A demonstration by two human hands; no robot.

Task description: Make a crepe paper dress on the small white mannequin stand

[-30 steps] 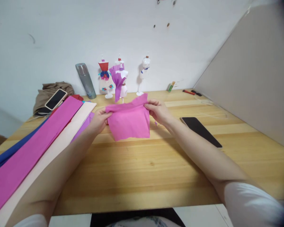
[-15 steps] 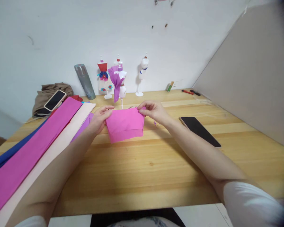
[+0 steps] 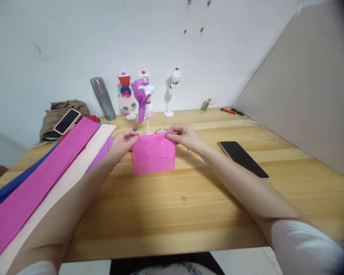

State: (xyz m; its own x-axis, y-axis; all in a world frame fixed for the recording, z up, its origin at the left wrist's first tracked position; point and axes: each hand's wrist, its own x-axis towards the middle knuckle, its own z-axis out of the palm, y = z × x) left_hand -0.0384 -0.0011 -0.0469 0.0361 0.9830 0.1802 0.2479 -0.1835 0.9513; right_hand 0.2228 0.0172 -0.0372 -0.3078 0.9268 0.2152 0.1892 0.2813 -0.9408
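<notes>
The pink sheet (image 3: 153,154), more slanted a moment ago, now sits nearly level over mid-bench (image 3: 183,214), long axis parallel to the front edge; my left fingers (image 3: 132,142) and right fingers (image 3: 172,136) pinch its far corners.

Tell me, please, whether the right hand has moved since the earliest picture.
Yes: the right hand has shifted slightly to the left, judged against the rightmost mannequin by the wall.

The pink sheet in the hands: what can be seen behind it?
Over the top of the pink sheet, the purple-draped mannequin and part of a curved item show. Anything lower behind the sheet is covered.
</notes>
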